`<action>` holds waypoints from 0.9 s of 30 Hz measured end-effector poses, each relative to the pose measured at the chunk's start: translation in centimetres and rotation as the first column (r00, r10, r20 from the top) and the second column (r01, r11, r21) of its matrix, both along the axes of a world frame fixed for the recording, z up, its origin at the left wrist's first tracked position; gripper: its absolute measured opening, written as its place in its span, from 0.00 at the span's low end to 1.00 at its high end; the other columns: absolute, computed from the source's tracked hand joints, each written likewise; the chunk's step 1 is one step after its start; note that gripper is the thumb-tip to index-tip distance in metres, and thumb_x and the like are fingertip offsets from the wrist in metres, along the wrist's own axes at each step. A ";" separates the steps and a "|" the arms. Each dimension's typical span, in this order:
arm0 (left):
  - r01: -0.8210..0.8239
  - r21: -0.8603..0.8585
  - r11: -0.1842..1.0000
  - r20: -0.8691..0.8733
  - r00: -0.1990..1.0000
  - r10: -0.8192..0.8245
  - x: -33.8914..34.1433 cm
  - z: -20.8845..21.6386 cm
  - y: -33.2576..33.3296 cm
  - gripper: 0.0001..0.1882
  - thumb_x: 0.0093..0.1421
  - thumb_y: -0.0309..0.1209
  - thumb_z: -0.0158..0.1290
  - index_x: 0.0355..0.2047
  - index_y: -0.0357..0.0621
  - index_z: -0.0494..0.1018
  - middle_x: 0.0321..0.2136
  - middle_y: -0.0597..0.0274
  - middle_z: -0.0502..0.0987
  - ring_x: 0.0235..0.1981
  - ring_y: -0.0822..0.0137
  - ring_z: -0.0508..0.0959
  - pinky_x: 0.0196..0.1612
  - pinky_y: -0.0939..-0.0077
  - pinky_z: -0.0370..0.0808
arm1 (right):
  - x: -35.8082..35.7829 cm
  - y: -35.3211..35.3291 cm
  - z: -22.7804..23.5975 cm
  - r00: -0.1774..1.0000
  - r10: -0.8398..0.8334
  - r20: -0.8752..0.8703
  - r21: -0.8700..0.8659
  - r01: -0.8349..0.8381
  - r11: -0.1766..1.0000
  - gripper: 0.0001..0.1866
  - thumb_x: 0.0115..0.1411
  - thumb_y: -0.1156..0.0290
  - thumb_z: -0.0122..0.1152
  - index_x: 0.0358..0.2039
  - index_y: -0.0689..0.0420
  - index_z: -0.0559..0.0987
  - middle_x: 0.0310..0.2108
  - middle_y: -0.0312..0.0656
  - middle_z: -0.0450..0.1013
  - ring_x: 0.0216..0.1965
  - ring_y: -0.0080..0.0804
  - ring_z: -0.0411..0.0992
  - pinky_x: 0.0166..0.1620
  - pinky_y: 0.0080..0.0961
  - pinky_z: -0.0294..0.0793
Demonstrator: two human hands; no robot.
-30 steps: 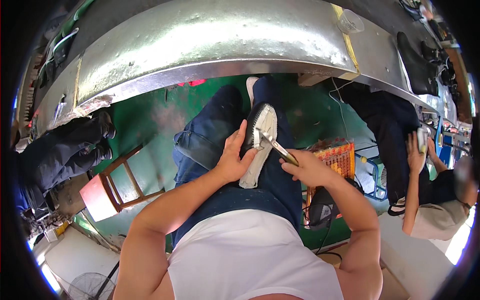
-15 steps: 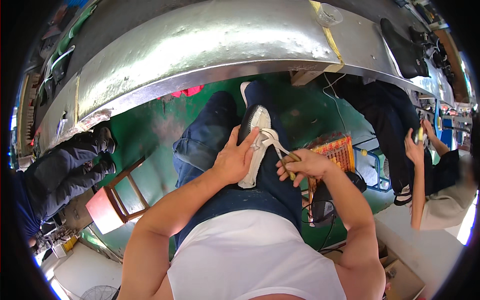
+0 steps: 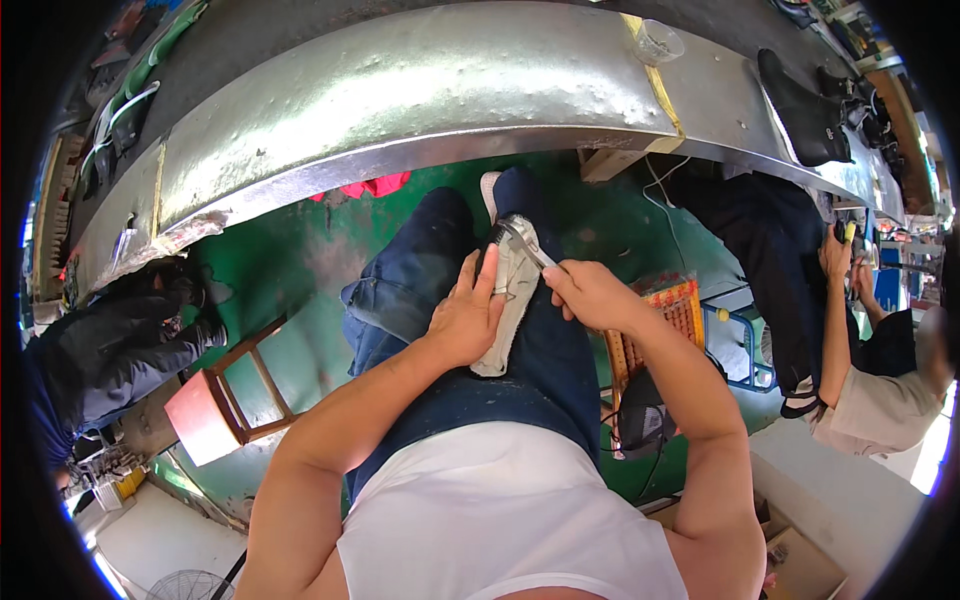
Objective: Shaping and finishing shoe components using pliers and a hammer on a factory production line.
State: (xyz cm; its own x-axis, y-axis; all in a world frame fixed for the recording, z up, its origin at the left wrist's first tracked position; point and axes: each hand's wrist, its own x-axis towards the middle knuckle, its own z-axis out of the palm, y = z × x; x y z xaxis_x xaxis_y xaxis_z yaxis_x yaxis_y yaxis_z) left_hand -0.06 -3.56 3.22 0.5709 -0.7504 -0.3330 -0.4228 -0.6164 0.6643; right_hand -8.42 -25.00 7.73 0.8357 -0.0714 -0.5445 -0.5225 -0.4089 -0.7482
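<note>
A dark shoe upper (image 3: 507,335) lies across my thighs with its pale, whitish underside turned up and its toe pointing away from me. My left hand (image 3: 466,322) grips it along the left side, the fingers reaching toward the toe. From the right, my right hand (image 3: 592,294) is wrapped around the handles of metal lasting pliers (image 3: 526,243). Their curved head meets the toe edge, close to my left fingertips. The handles are mostly hidden inside my right fist, and the exact bite of the jaws is too small to make out.
A metal-topped bench (image 3: 400,90) runs across the front, carrying a clear plastic cup (image 3: 659,42) and a black boot (image 3: 805,110). A red-seated stool (image 3: 205,415) stands left, a woven-backed chair (image 3: 655,315) right. One person (image 3: 115,335) is at the left, another person (image 3: 880,410) at the right.
My right hand has moved up and forward, bringing the head of the pliers from the shoe's middle to its toe. The looser grip on the handles has tightened. My left hand shifted slightly toward the toe.
</note>
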 end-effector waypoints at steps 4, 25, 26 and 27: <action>-0.104 -0.069 0.992 -0.067 0.993 0.099 -0.3 -1.3 -0.3 0.45 0.67 0.39 0.47 0.71 0.37 0.30 0.68 0.34 0.50 0.64 0.36 0.63 0.63 0.51 0.63 | -0.7 0.9 -1.1 0.987 0.091 0.132 -0.146 -0.071 0.987 0.24 0.71 0.55 0.44 0.32 0.66 0.75 0.25 0.59 0.74 0.31 0.60 0.75 0.38 0.45 0.73; -0.159 -0.065 0.985 -0.729 0.681 0.062 5.4 0.6 -1.0 0.55 0.58 0.37 0.64 0.73 0.46 0.36 0.68 0.45 0.56 0.68 0.58 0.58 0.69 0.67 0.54 | -6.5 3.5 0.8 0.904 0.426 0.039 -0.241 -0.405 0.882 0.25 0.65 0.57 0.57 0.49 0.68 0.72 0.40 0.56 0.76 0.43 0.54 0.76 0.43 0.45 0.76; -0.151 -0.065 0.986 -0.694 0.717 0.064 5.3 1.3 -0.7 0.55 0.58 0.36 0.64 0.73 0.44 0.36 0.68 0.44 0.56 0.69 0.58 0.57 0.70 0.67 0.54 | -6.4 3.8 1.4 0.895 0.443 0.057 -0.241 -0.418 0.876 0.25 0.65 0.57 0.57 0.49 0.68 0.72 0.40 0.56 0.76 0.43 0.54 0.76 0.43 0.45 0.76; -0.170 -0.135 0.976 -0.628 0.777 0.048 5.1 0.2 0.2 0.55 0.58 0.36 0.63 0.72 0.37 0.36 0.69 0.42 0.53 0.71 0.56 0.54 0.70 0.67 0.52 | -5.9 4.2 2.0 0.869 0.495 0.018 -0.353 -0.458 0.816 0.25 0.64 0.56 0.57 0.50 0.66 0.73 0.39 0.55 0.77 0.42 0.53 0.76 0.42 0.44 0.76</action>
